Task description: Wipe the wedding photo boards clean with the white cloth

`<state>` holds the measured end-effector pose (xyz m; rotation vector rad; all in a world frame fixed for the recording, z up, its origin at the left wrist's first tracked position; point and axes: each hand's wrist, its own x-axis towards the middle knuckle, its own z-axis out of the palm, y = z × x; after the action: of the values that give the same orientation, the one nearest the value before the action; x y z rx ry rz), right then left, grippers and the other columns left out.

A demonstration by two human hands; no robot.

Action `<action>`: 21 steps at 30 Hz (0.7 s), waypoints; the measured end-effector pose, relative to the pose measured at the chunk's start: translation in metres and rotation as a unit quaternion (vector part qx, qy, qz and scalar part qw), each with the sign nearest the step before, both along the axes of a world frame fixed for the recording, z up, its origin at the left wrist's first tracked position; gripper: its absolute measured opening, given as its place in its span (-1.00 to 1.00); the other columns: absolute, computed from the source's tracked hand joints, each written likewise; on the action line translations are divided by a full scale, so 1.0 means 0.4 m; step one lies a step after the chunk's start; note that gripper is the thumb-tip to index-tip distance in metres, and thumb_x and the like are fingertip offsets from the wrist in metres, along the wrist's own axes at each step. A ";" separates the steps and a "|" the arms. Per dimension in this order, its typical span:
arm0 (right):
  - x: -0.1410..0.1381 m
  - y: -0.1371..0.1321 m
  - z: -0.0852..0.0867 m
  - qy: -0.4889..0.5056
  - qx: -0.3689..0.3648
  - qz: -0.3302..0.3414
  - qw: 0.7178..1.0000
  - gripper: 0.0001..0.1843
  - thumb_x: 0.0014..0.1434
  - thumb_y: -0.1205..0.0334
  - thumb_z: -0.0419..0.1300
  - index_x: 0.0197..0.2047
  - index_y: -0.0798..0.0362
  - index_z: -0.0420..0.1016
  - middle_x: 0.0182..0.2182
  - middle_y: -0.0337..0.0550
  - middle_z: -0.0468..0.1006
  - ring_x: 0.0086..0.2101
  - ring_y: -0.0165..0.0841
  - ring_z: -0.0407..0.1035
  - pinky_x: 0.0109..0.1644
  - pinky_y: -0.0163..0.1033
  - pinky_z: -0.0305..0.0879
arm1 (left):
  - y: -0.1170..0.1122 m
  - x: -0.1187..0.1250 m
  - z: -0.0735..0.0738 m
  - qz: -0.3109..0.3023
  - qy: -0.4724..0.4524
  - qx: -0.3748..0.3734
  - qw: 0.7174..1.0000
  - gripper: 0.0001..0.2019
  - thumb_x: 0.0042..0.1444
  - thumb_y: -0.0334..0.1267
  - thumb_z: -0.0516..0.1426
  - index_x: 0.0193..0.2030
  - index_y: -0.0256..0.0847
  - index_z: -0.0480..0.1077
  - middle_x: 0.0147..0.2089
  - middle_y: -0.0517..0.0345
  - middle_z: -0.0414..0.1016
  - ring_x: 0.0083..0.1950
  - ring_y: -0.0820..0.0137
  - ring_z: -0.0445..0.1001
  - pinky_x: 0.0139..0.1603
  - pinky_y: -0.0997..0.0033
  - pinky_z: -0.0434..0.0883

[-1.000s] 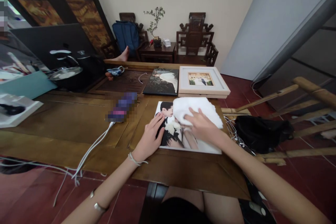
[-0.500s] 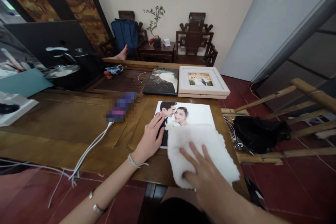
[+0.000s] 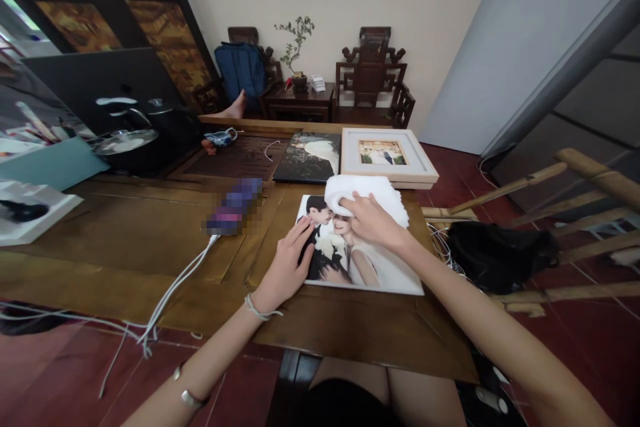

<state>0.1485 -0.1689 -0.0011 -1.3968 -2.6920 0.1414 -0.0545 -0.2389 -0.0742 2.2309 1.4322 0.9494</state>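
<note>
A wedding photo panel (image 3: 373, 270) lies flat on the wooden table (image 3: 150, 213) in front of me, its top right part covered by a fluffy white cloth (image 3: 387, 195). My left hand (image 3: 293, 253) rests flat on the panel's left side, fingers stretched out. Over the panel's upper part, my right hand (image 3: 373, 217) grips the cloth, which is bunched around its fingertips. Just behind the panel are a dark photo panel (image 3: 307, 157) and a pale framed photo (image 3: 389, 152), side by side.
A phone (image 3: 233, 207) with white cables (image 3: 175, 283) sits left of the panel. Further left are a lidded pot (image 3: 127, 147) and a teal box (image 3: 65, 163). A small teapot (image 3: 220, 138) stands toward the back. On the right is a bamboo chair (image 3: 600, 177) holding a black bag (image 3: 500, 257).
My right hand has moved the white cloth away from me, from the panel's near right part to its far edge, uncovering the lower picture. My left hand stays in place.
</note>
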 end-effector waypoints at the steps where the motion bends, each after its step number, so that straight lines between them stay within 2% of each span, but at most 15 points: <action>1: -0.003 -0.009 -0.004 0.000 0.004 -0.003 1.000 -0.51 0.02 0.57 -0.07 0.02 0.13 0.35 -0.10 0.10 0.49 0.11 -0.04 0.16 0.12 0.21 0.05 | 0.000 0.000 0.000 0.002 -0.001 -0.001 1.000 -0.56 0.28 -0.29 -0.09 0.30 -0.14 0.09 0.36 -0.04 0.08 0.39 0.26 0.00 0.31 0.03 0.09; 3: -0.010 -0.062 -0.016 -0.002 0.015 -0.005 1.000 -0.49 0.03 0.57 -0.06 0.05 0.13 0.35 0.04 0.13 0.41 0.17 0.00 0.07 0.16 0.27 -0.05 | 0.000 0.002 0.002 0.005 -0.002 -0.006 1.000 -0.56 0.28 -0.29 -0.10 0.30 -0.14 0.09 0.36 -0.04 0.08 0.39 0.27 -0.01 0.32 0.03 0.07; 6: -0.016 -0.201 -0.036 -0.013 0.002 0.025 1.000 -0.52 0.07 0.52 -0.03 0.04 0.08 0.39 0.23 0.10 0.20 0.25 0.10 -0.12 0.20 0.38 -0.22 | -0.001 0.004 0.006 0.004 -0.001 -0.021 1.000 -0.54 0.29 -0.30 -0.13 0.33 -0.14 0.03 0.38 -0.03 0.05 0.40 0.28 -0.04 0.33 0.01 0.04; 9: -0.008 -0.340 -0.047 0.005 -0.056 0.067 0.996 -0.57 0.06 0.50 0.00 -0.04 0.02 0.47 0.28 0.02 0.11 0.27 0.15 -0.23 0.21 0.41 -0.27 | -0.001 0.004 0.008 0.001 0.000 -0.031 1.000 -0.53 0.29 -0.31 -0.15 0.34 -0.16 0.01 0.38 -0.05 0.03 0.41 0.27 -0.05 0.33 0.00 0.04; 12: 0.024 -0.402 -0.042 0.024 -0.091 0.096 0.991 -0.50 -0.04 0.56 -0.01 -0.08 -0.01 0.48 0.30 -0.08 0.09 0.29 0.09 -0.30 0.24 0.38 -0.29 | -0.002 0.005 0.008 0.002 -0.002 -0.022 1.000 -0.54 0.29 -0.31 -0.14 0.32 -0.17 0.04 0.38 -0.06 0.05 0.40 0.25 -0.03 0.32 0.00 0.05; 15: 0.075 -0.354 -0.024 0.018 -0.107 0.067 0.992 -0.39 -0.16 0.63 -0.07 -0.07 0.02 0.45 0.29 -0.12 0.12 0.30 -0.05 -0.26 0.26 0.35 -0.27 | -0.001 0.005 0.004 0.004 -0.004 -0.011 1.000 -0.54 0.28 -0.31 -0.13 0.32 -0.17 0.05 0.37 -0.06 0.06 0.40 0.25 -0.02 0.32 -0.01 0.06; 18: 0.120 -0.237 -0.013 -0.001 -0.079 -0.014 0.997 -0.39 -0.15 0.63 -0.11 -0.03 0.10 0.39 0.22 0.07 0.22 0.29 -0.05 -0.21 0.18 0.48 -0.31 | 0.000 0.005 -0.001 0.004 -0.003 -0.010 1.000 -0.54 0.29 -0.32 -0.14 0.32 -0.17 0.05 0.37 -0.06 0.06 0.40 0.26 -0.02 0.31 -0.02 0.06; 21: 0.120 -0.126 -0.018 0.001 -0.030 -0.084 0.996 -0.43 -0.06 0.60 -0.11 0.01 0.15 0.35 0.16 0.19 0.29 0.28 0.02 -0.20 0.11 0.55 -0.29 | 0.001 0.006 -0.004 0.002 -0.010 -0.008 1.000 -0.55 0.29 -0.31 -0.13 0.32 -0.15 0.06 0.37 -0.05 0.07 0.40 0.25 -0.02 0.31 -0.03 0.05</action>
<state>0.1963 -0.2191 -0.0084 -1.6309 -2.5742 0.2117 -0.0523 -0.2385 -0.0757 2.2036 1.4304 0.9551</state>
